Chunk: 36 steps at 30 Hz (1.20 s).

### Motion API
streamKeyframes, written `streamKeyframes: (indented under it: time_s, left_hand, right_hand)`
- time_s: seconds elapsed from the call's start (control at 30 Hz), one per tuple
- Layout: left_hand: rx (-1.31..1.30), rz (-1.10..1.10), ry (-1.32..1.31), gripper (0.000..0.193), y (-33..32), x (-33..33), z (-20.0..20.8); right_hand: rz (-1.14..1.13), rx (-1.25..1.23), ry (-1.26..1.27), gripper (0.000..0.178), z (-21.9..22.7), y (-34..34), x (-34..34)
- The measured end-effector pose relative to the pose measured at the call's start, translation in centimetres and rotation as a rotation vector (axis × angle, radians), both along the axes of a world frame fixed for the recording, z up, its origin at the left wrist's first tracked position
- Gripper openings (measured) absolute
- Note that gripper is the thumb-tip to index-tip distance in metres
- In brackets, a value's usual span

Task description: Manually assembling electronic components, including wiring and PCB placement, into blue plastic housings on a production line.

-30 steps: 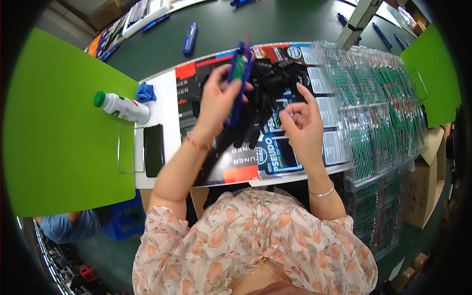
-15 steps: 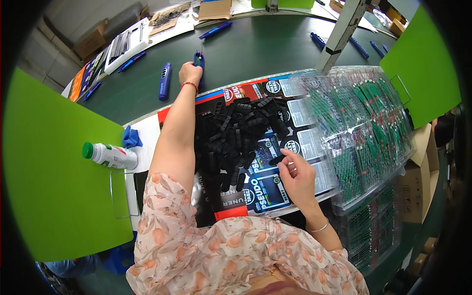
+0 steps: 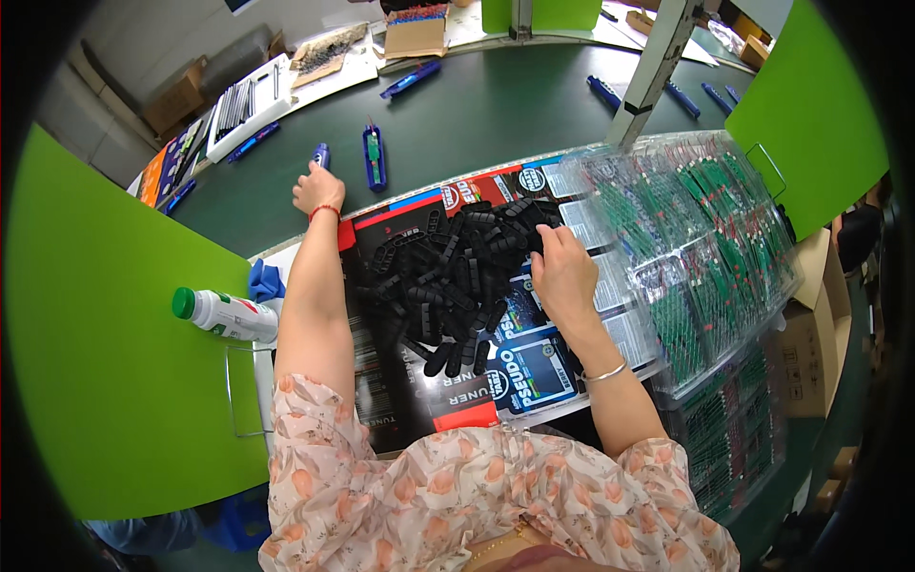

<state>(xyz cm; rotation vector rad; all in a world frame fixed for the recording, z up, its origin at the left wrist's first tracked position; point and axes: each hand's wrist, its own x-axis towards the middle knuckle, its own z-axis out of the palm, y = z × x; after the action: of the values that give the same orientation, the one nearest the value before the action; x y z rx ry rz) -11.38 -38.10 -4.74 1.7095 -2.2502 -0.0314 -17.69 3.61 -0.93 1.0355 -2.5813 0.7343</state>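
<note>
My left hand (image 3: 317,191) reaches to the far left and is closed round the near end of a blue elongated casing (image 3: 322,153); only its far tip shows. Right of it lies an open blue casing with a green circuit board (image 3: 374,155) inside. My right hand (image 3: 567,276) is at the right edge of a heap of black oblong plastic pieces (image 3: 467,267), fingers curled in. What its fingertips hold, if anything, is hidden. The heap lies on printed sheets (image 3: 538,377) in black, red and blue.
Clear trays of green circuit boards (image 3: 705,248) are stacked at right, beside a metal post (image 3: 658,76). Green partitions (image 3: 124,324) flank me. A white bottle with green cap (image 3: 229,315) stands at left. More blue casings (image 3: 412,79) lie on the dark green bench (image 3: 515,95).
My left hand has left the open blue casing with the board and moved left onto the other blue casing. My right hand has moved up to the edge of the black heap.
</note>
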Motion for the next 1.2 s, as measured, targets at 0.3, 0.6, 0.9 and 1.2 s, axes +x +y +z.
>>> streamKeyframes:
  time_s: [0.3, 0.6, 0.9, 1.2]
  left_hand:
    - [0.490, -0.395, 1.214, 0.056, 5.8, 3.4, 4.5]
    - [1.284, -0.595, 1.453, 0.046, 31.2, 14.4, 8.2]
    - [1.396, -0.613, 1.469, 0.047, 38.7, 16.7, 5.4]
    - [1.478, -0.605, 1.458, 0.047, 41.0, 17.8, 4.1]
  right_hand:
    - [0.022, -0.257, -0.180, 0.034, 0.7, 1.7, 1.0]
    - [0.377, -0.848, -0.872, 0.024, 6.8, 3.2, 8.1]
    - [0.423, -0.689, -0.620, 0.022, 4.1, 5.4, 10.7]
    - [0.328, -0.557, -0.120, 0.024, 2.9, 7.9, 11.8]
